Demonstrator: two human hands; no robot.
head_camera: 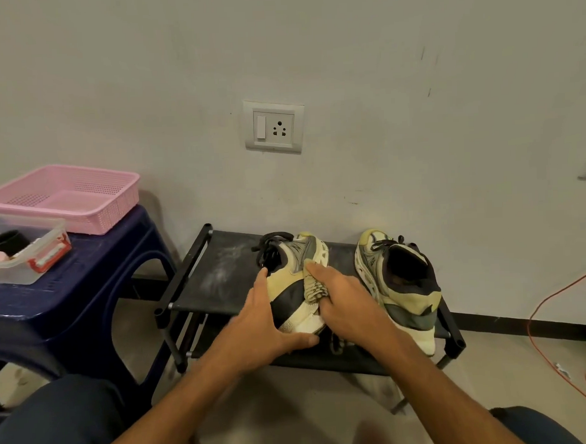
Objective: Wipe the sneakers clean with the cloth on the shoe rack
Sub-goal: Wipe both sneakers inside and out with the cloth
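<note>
Two cream, grey and black sneakers rest on the black shoe rack (pixel 217 274). The left sneaker (pixel 295 271) lies tipped on its side, sole edge facing right. My left hand (pixel 262 322) grips its heel end, thumb under the sole. My right hand (pixel 341 300) presses a crumpled beige cloth (pixel 314 287) against the sneaker's side, fingers closed over it. The right sneaker (pixel 396 278) stands upright beside my right hand, its heel toward me.
A dark blue plastic stool (pixel 97 272) stands left of the rack, carrying a pink basket (pixel 68 196) and a clear box (pixel 23 254). A wall socket (pixel 274 127) is above the rack. An orange cable (pixel 550 312) runs over the floor at the right.
</note>
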